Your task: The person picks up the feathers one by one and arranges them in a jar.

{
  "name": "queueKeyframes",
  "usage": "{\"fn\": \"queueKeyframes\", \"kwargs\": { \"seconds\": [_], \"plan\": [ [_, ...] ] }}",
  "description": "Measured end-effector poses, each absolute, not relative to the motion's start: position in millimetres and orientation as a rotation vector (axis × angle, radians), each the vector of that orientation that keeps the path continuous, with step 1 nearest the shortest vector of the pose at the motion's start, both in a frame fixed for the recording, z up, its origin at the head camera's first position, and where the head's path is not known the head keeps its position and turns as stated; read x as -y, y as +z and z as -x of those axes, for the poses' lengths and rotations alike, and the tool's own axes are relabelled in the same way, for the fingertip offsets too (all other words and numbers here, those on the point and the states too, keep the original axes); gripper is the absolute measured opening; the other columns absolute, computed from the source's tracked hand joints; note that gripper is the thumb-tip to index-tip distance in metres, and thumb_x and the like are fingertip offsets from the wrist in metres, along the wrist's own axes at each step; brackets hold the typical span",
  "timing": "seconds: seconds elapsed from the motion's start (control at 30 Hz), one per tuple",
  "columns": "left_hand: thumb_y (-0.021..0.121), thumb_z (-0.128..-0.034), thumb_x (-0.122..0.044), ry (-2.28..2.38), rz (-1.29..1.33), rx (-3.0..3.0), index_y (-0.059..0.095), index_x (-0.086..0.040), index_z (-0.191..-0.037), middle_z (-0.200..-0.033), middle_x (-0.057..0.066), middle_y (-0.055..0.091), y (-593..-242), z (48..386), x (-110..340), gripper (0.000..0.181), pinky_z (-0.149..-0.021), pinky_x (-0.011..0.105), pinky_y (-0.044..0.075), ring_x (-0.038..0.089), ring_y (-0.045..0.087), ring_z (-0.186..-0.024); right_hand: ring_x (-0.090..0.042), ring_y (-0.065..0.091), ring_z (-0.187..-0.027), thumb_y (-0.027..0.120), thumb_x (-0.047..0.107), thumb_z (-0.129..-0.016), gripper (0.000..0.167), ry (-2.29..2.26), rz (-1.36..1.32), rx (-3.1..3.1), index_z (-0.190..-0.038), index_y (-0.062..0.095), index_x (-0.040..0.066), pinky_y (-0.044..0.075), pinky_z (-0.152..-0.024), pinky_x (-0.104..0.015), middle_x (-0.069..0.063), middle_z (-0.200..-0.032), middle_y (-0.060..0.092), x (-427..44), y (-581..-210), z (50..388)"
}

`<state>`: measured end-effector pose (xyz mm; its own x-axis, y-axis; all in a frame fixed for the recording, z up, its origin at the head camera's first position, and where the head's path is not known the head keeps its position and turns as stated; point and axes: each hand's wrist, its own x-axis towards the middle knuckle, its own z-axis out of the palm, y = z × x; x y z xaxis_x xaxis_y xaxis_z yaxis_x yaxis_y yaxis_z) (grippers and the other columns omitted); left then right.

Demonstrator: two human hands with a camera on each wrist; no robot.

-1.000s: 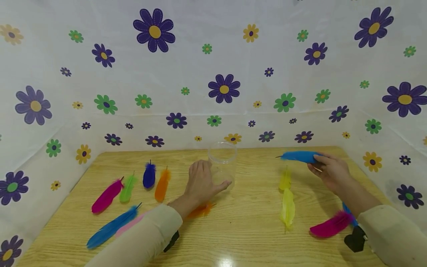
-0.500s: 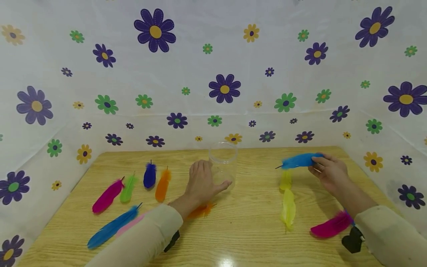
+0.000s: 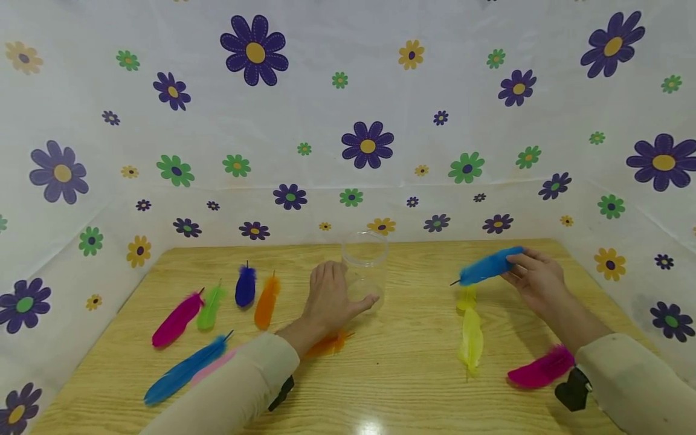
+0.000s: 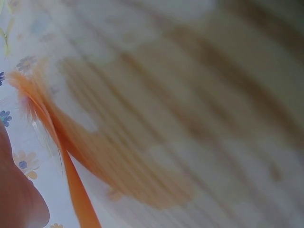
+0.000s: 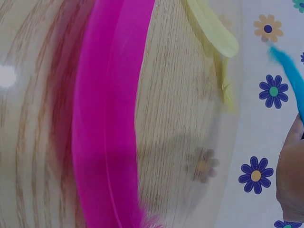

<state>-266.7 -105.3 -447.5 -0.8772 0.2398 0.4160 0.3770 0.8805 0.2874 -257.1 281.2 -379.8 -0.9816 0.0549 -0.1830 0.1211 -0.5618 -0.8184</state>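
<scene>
In the head view my left hand (image 3: 334,302) grips the lower left side of a clear, upright jar (image 3: 372,264), thumb across its front. Its far fingers are hidden. My right hand (image 3: 538,278) pinches a blue feather (image 3: 489,266) by its broad end, quill pointing left and down, above the far yellow feather (image 3: 466,298). In the right wrist view that hand shows only at the right edge, with part of the blue feather (image 5: 290,71). An orange feather (image 4: 123,166) fills much of the left wrist view; in the head view, my left forearm partly covers it.
On the table's left lie a magenta feather (image 3: 177,320), a green feather (image 3: 209,308), a dark blue feather (image 3: 245,287), another orange feather (image 3: 266,303), a larger blue feather (image 3: 187,371) and a pink feather (image 3: 212,365). Another yellow feather (image 3: 470,341) and a magenta feather (image 3: 538,368) lie right.
The blue feather in my right hand has tilted, its quill end dropping lower toward the yellow feather. My right hand has shifted slightly left. The left hand stays at the jar.
</scene>
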Motion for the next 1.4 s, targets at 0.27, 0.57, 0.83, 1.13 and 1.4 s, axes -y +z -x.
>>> {"fn": "queueKeyframes", "kwargs": {
  "seconds": [0.27,0.57,0.83,1.13,1.4],
  "plan": [
    [0.066,-0.0801,-0.069,-0.517,0.457,2.687,0.049,0.002,-0.117,-0.106,0.012,0.049,-449,268,105,0.082,-0.104,0.045,0.034,0.030,0.045,-0.106,-0.014,0.071,-0.076,0.061,-0.008,-0.093,0.018,-2.698,-0.200,-1.512,-0.090,0.067,0.009,0.060,-0.071,-0.027,-0.001,-0.086,0.070,-278,-381,255],
    [0.070,-0.0789,-0.066,-0.530,0.468,2.681,0.050,0.003,-0.115,-0.104,0.012,0.049,-448,268,106,0.081,-0.101,0.044,0.035,0.030,0.044,-0.103,-0.012,0.072,-0.076,0.060,-0.008,-0.093,0.021,-2.639,-0.175,-1.619,-0.091,0.068,0.010,0.060,-0.073,-0.025,0.001,-0.088,0.067,-275,-385,255],
    [0.069,-0.0793,-0.066,-0.542,0.471,2.682,0.050,0.003,-0.116,-0.105,0.012,0.050,-448,267,107,0.081,-0.102,0.044,0.034,0.030,0.044,-0.105,-0.012,0.075,-0.084,0.056,-0.005,-0.097,0.026,-2.545,-0.195,-1.660,-0.117,0.054,0.011,0.059,-0.076,-0.024,0.002,-0.090,0.077,-271,-384,256],
    [0.070,-0.0795,-0.065,-0.542,0.490,2.669,0.050,0.003,-0.115,-0.105,0.013,0.050,-447,266,106,0.079,-0.102,0.045,0.034,0.031,0.045,-0.105,-0.018,0.075,-0.095,0.050,-0.004,-0.100,0.032,-2.540,-0.107,-1.525,-0.124,0.066,0.010,0.057,-0.085,-0.031,-0.002,-0.099,0.077,-271,-383,256],
    [0.068,-0.0802,-0.067,-0.512,0.482,2.686,0.049,0.003,-0.115,-0.106,0.013,0.050,-447,267,106,0.080,-0.102,0.045,0.034,0.031,0.045,-0.106,-0.017,0.074,-0.100,0.038,-0.004,-0.104,0.039,-2.505,0.016,-1.498,-0.102,0.073,0.012,0.057,-0.085,-0.030,-0.002,-0.104,0.076,-268,-382,255]
  ]
}}
